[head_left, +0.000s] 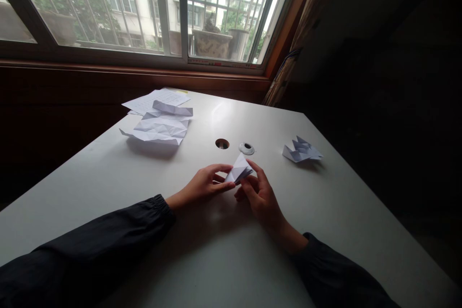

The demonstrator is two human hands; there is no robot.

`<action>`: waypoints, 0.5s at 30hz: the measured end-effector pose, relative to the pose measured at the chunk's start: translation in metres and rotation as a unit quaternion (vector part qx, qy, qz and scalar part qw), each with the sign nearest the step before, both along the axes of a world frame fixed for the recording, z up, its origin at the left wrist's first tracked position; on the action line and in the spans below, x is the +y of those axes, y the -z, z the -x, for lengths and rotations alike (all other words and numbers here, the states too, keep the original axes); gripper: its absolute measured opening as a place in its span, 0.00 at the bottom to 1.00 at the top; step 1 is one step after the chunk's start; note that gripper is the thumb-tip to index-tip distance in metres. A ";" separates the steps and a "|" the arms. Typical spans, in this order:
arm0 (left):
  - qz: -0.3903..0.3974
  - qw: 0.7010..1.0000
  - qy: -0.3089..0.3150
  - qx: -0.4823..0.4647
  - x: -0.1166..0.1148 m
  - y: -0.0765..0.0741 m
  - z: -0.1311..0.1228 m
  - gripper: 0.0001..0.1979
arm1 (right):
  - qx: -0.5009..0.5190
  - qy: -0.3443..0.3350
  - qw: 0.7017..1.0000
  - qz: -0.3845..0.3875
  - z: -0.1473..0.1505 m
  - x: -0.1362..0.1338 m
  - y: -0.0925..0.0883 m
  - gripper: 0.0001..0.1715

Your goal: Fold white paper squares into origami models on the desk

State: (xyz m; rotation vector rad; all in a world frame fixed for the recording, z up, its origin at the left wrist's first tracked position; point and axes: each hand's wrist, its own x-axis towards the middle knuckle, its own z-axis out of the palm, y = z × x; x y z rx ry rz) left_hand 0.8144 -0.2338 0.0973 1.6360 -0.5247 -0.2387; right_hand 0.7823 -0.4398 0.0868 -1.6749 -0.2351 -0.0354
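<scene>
Folded paper [238, 169] is held between the person's two hands, its peak pointing away from them and its layered edges turned toward the right hand [265, 197]. Nearest the viewer, the dark left sleeve [108, 238] and right sleeve [335, 269] are both cut off by the picture's edges. The left hand [205, 183] pinches the paper's left side between thumb and fingers, some fingertips hidden behind it. The right hand is narrowed about the other side, index finger along the upper edge and thumb at the lower one; its remaining fingers curl below, partly covered, and whether they touch the paper cannot be told. Both hands are above a white table [122, 178].

Just beyond the hands are a round hole [222, 144], its inside hard to make out, and a ring-shaped cover [247, 148]. Farther out to the right of the right hand lies a pointed folded piece [302, 150]. Beyond the left hand, a creased sheet [162, 127] partly hides flat pages [147, 101] whose marks are too small to read. Past the table, a barred window [183, 14] is cut off above; right of it, darkness swallows detail.
</scene>
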 end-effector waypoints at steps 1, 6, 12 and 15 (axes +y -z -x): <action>0.008 1.000 0.012 0.007 0.001 -0.001 -0.001 0.27 | 0.000 -0.001 1.000 0.001 0.000 0.000 0.000 0.37; 0.027 0.998 0.040 0.048 0.005 -0.002 -0.001 0.24 | 0.010 0.004 1.000 -0.015 0.000 0.000 -0.003 0.38; 0.162 0.974 -0.026 0.155 0.001 0.003 -0.001 0.17 | 0.027 0.020 0.999 -0.017 0.001 0.002 -0.010 0.37; 0.202 0.965 -0.045 0.159 0.000 0.006 -0.003 0.18 | 0.034 0.037 0.999 0.012 0.001 0.002 -0.010 0.34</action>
